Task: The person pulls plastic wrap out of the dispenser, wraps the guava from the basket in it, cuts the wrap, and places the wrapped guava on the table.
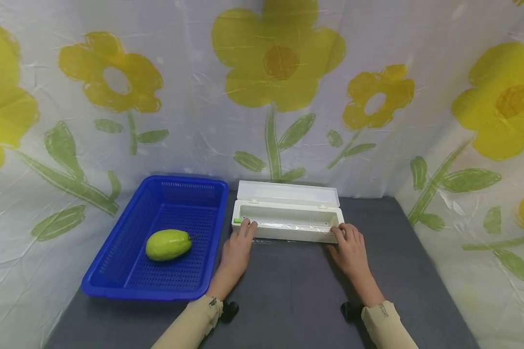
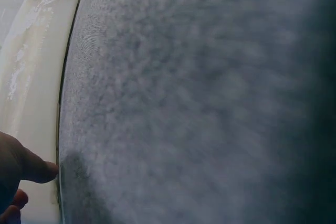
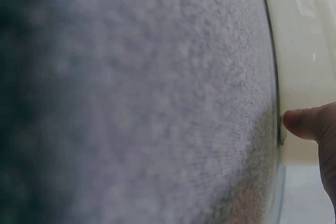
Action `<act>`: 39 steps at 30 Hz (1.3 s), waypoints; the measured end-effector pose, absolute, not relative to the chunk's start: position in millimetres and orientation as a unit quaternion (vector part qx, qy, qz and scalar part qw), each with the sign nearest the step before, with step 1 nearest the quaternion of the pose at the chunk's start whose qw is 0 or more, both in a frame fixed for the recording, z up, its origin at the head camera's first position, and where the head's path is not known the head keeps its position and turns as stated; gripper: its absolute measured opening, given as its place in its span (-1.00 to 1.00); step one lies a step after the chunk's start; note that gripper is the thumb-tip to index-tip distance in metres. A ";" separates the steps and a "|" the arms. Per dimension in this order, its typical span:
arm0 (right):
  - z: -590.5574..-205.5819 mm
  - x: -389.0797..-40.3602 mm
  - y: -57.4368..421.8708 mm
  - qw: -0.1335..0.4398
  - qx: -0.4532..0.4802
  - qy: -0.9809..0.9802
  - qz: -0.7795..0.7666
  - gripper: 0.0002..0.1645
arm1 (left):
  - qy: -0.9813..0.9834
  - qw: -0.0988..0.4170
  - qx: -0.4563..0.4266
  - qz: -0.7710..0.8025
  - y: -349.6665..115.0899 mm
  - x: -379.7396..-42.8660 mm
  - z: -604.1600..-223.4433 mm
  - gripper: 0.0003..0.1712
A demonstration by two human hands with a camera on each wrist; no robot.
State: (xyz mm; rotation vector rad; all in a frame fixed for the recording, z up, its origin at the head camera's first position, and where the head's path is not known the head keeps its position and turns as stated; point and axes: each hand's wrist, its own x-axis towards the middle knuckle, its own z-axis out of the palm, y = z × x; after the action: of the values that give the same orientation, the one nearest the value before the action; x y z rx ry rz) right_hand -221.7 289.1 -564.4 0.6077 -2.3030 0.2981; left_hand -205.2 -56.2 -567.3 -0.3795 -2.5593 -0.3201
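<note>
A long white cling film dispenser (image 1: 288,234) lies on the dark table with its lid (image 1: 288,193) raised at the back. Its trough looks hollow, and shiny clear film (image 1: 284,226) runs along the front edge. My left hand (image 1: 237,249) grips the front left corner, fingers over the rim beside a small green piece (image 1: 237,220). In the left wrist view the left thumb (image 2: 39,169) touches the front wall near its bottom. My right hand (image 1: 351,247) holds the front right corner, its thumb (image 3: 302,123) against the front wall in the right wrist view.
To the left stands a blue plastic basket (image 1: 157,292) with a green, melon-like fruit (image 1: 168,245) inside. A flowered curtain (image 1: 192,131) hangs behind and at both sides. Dark tabletop (image 1: 292,291) stretches between my forearms.
</note>
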 end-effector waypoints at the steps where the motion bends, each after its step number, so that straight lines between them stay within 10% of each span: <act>1: -565.0 -222.4 289.2 0.366 0.237 -0.893 0.114 -0.15 | -0.947 0.265 -0.137 -0.118 -55.2 -206.2 -567.6 -0.09; 13: -565.2 -224.5 292.3 0.403 0.248 -0.873 0.118 -0.44 | -0.937 0.311 -0.113 -0.112 -47.7 -209.9 -567.9 -0.25; 23: -560.9 -218.5 292.2 0.392 0.236 -0.881 0.124 -0.51 | -0.885 0.410 -0.138 -0.171 -55.8 -200.4 -563.0 -0.85; 39: -555.5 -211.4 269.5 0.321 0.169 -0.927 0.096 0.08 | -0.864 0.440 -0.151 -0.192 -56.1 -189.9 -545.5 -0.87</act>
State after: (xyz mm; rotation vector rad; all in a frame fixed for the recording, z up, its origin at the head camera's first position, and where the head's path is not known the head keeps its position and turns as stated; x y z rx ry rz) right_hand -211.4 269.5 -555.5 0.4436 -2.4345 0.2515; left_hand -189.9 -56.1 -545.5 -0.3744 -2.1468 -0.4767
